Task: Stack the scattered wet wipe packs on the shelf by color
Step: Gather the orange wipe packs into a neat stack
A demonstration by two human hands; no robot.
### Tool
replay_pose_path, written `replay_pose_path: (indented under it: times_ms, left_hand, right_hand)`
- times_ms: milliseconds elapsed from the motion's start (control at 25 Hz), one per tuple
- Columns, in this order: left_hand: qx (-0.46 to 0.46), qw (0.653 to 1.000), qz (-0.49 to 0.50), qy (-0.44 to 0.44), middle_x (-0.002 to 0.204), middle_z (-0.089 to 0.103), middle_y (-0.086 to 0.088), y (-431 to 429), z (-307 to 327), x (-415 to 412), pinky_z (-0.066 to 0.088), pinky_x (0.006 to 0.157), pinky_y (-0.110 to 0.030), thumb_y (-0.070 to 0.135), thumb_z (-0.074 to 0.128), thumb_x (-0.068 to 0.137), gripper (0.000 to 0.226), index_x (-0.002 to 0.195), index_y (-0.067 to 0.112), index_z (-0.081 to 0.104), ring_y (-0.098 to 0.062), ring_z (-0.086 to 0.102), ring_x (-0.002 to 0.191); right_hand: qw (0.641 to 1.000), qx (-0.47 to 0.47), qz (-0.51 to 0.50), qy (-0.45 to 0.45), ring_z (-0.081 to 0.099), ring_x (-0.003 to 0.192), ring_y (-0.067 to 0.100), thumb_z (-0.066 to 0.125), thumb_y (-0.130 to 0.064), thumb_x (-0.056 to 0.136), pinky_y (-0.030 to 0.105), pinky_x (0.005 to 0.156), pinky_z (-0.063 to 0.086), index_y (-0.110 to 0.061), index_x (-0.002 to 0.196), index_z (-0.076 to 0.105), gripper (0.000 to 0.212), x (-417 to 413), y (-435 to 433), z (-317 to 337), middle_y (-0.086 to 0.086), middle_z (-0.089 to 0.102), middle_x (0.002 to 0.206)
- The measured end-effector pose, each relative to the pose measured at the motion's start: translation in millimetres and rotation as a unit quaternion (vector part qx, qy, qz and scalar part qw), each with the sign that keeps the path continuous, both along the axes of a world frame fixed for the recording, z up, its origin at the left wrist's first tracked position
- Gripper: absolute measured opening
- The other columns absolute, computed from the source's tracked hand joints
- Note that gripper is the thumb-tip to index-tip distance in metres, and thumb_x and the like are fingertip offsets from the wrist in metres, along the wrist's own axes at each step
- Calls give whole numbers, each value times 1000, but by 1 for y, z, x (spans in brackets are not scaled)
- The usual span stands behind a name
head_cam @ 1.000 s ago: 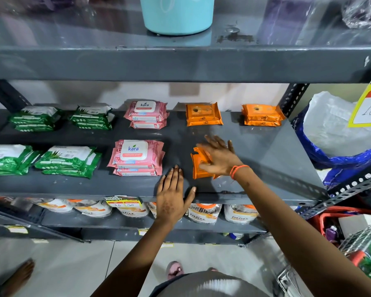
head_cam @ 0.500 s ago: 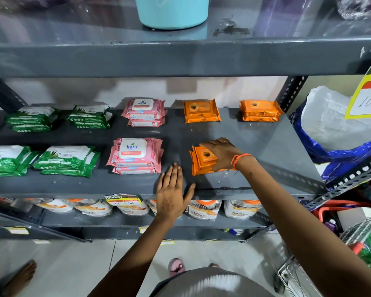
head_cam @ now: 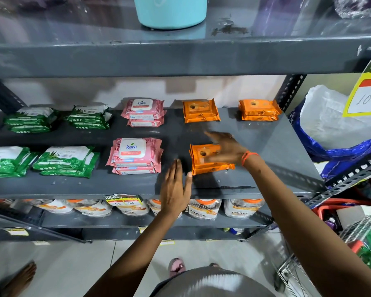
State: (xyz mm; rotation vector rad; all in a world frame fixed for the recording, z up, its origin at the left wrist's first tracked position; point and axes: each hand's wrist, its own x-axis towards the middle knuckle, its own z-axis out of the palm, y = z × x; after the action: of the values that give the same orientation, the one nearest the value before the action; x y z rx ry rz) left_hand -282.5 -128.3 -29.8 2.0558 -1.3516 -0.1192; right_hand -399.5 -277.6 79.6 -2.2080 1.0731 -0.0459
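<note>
Wet wipe packs lie in stacks on the grey shelf (head_cam: 255,146). Green stacks (head_cam: 64,160) fill the left, in front and behind. Pink stacks sit in the middle, one in front (head_cam: 135,156) and one behind (head_cam: 144,112). Two orange stacks rest at the back, one near the centre (head_cam: 200,111) and one at the right (head_cam: 258,110). A front orange stack (head_cam: 201,161) lies under my right hand (head_cam: 225,148), which hovers over its right half with fingers spread and blurred. My left hand (head_cam: 175,189) is flat and open at the shelf's front edge, just left of that stack.
A teal bucket (head_cam: 171,11) stands on the upper shelf. White bottles (head_cam: 204,207) line the shelf below. A blue and white sack (head_cam: 334,125) bulges at the right, with a yellow price sign (head_cam: 366,93) above it. A wire basket (head_cam: 330,264) is at the lower right.
My right hand has let go of the front orange stack and lifted with fingers spread. The stack now lies flat and squared. My left hand stays at the shelf edge.
</note>
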Motion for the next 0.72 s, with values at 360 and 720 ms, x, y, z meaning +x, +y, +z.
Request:
replay_pose_path:
  times_ms: [360, 720]
  left_hand:
    - [-26, 932, 120, 341, 116, 64, -21, -66, 32, -33, 45, 85, -39, 20, 37, 100, 32, 123, 5, 54, -36, 59, 105]
    - [-38, 948, 130, 289, 121, 61, -24, -61, 35, -21, 45, 89, -40, 19, 39, 100, 36, 129, 0, 48, -39, 58, 110]
  right_hand:
    - [884, 111, -359, -279, 51, 128, 31, 41, -17, 99, 44, 111, 40, -5, 137, 48, 40, -2, 31, -63, 18, 55, 138]
    - [917, 42, -342, -203, 39, 138, 31, 36, -19, 101, 38, 118, 28, -3, 143, 37, 45, 1, 39, -47, 17, 44, 147]
